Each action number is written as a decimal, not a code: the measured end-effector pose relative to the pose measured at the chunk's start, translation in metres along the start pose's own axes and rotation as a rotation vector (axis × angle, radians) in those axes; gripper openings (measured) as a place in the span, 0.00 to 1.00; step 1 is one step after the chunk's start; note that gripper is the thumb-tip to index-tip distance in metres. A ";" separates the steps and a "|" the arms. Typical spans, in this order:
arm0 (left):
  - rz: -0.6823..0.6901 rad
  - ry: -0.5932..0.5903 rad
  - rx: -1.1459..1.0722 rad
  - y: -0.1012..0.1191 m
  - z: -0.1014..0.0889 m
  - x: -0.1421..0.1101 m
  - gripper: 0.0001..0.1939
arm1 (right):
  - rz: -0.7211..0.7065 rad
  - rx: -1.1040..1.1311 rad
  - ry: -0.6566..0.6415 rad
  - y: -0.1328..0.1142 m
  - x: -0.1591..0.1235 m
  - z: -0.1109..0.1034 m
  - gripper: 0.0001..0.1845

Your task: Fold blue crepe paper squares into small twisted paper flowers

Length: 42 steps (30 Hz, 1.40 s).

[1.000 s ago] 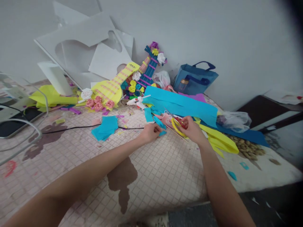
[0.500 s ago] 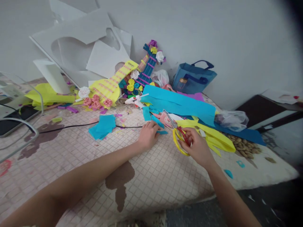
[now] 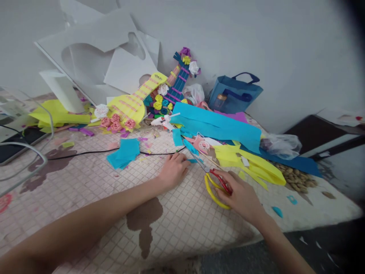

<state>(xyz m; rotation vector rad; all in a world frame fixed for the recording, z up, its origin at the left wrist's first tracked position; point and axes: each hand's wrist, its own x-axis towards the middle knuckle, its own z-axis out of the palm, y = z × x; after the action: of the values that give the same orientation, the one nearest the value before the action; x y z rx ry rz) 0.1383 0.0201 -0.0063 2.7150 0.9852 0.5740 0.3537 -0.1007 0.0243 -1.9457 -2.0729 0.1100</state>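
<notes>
My left hand [image 3: 174, 169] rests on the table with its fingers curled in a pinch. A narrow blue paper strip [image 3: 196, 161] sticks out past its fingertips. My right hand [image 3: 243, 195] grips scissors [image 3: 207, 169] with one red and one yellow handle. Their blades point up and left, just beside the strip. Beyond the left hand is a small blue paper piece [image 3: 177, 137]. To its left, several blue squares [image 3: 125, 152] lie in a loose stack. Yellow paper strips [image 3: 256, 167] spread out past the right hand.
A long blue paper sheet [image 3: 216, 123] lies behind the hands, beside a white glue gun [image 3: 163, 121]. A black cable [image 3: 88, 153] crosses the table. Paper-covered guitar shapes, one a yellow guitar [image 3: 128, 104], lean at the back. Peanuts [image 3: 298, 179] and a blue bag [image 3: 235, 93] are to the right.
My right hand has moved slightly down and right, and the scissors have turned so their blades slant left toward the strip. My left hand has shifted a little left and down.
</notes>
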 end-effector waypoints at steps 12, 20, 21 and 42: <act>-0.018 -0.028 0.055 0.003 -0.001 -0.002 0.13 | -0.015 -0.099 -0.025 0.004 0.013 0.012 0.23; -0.009 -0.041 0.090 0.008 -0.013 -0.009 0.12 | -0.038 -0.030 -0.021 0.004 0.012 0.008 0.19; -0.001 -0.041 0.093 0.008 -0.016 -0.012 0.12 | -0.043 -0.013 -0.010 0.001 0.013 0.006 0.18; -0.176 0.341 0.027 -0.144 -0.104 -0.115 0.09 | -0.522 0.117 -0.155 -0.163 0.121 0.063 0.08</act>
<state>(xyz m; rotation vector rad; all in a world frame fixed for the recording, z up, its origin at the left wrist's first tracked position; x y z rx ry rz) -0.0690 0.0607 0.0099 2.5661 1.3030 1.0172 0.1748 0.0141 0.0255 -1.3128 -2.5376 0.2663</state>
